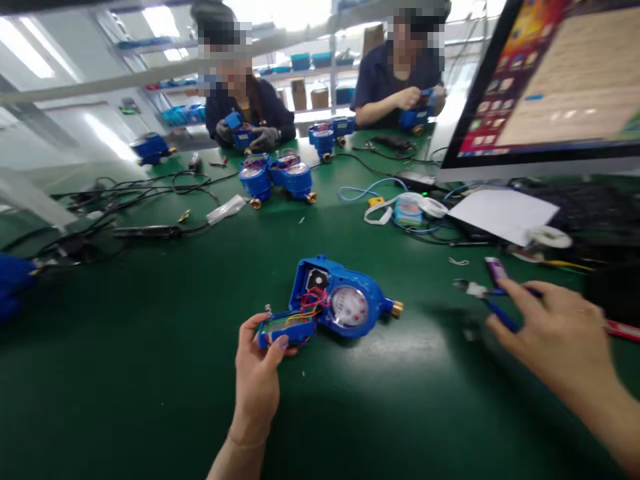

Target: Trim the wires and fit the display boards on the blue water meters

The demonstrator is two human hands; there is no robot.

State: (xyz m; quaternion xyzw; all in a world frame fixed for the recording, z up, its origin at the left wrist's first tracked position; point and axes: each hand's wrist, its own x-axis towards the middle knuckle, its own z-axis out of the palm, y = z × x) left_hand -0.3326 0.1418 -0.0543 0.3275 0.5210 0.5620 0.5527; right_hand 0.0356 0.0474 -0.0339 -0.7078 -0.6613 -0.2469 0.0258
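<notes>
A blue water meter (pixel 349 307) lies on the green table with its box part open and red and yellow wires showing. My left hand (pixel 260 363) pinches a small blue cover with a circuit board (pixel 290 328) in it, tilted and joined to the meter by the wires. On the right, my right hand (pixel 555 327) is over the blue handles of a pair of cutting pliers (pixel 503 313), thumb and forefinger apart. It is a little blurred, and some of its fingers are hidden. A purple object (pixel 495 269) lies by its forefinger.
Several more blue meters (pixel 299 179) stand farther back. Two people work across the table (pixel 150 380), each handling a meter. Black cables (pixel 150 231) run over the left side. A monitor (pixel 550 87), white paper (pixel 503 212) and tape rolls (pixel 549 237) are on the right.
</notes>
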